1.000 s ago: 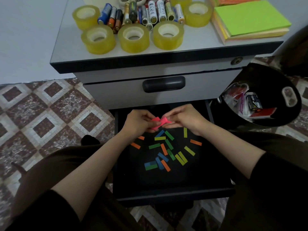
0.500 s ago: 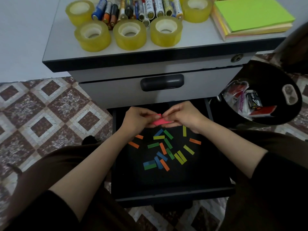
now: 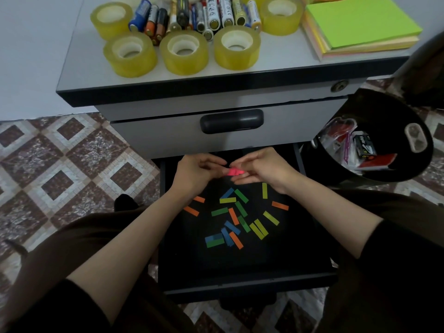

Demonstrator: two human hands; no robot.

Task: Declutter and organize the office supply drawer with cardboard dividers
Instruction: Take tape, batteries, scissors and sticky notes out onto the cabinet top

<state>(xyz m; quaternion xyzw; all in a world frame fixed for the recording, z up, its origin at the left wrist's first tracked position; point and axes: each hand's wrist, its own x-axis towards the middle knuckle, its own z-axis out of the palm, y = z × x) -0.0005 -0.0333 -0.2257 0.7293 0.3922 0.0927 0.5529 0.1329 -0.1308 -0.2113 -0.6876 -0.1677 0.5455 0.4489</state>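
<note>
Head view: left hand [image 3: 199, 175] and right hand [image 3: 263, 169] pinch one pink tab bundle [image 3: 234, 172]; five orange tabs [image 3: 280, 205] in drawer [image 3: 240, 265]

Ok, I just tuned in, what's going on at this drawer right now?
A person sits at a grey cabinet with its black bottom drawer pulled open. The left hand and right hand together pinch a small bundle of pink paper strips above the drawer's back end. On the drawer floor lie loose coloured paper strips in green, blue, orange and yellow. On the cabinet top sit yellow tape rolls, batteries and a green sticky-note pad. No cardboard dividers are visible.
</note>
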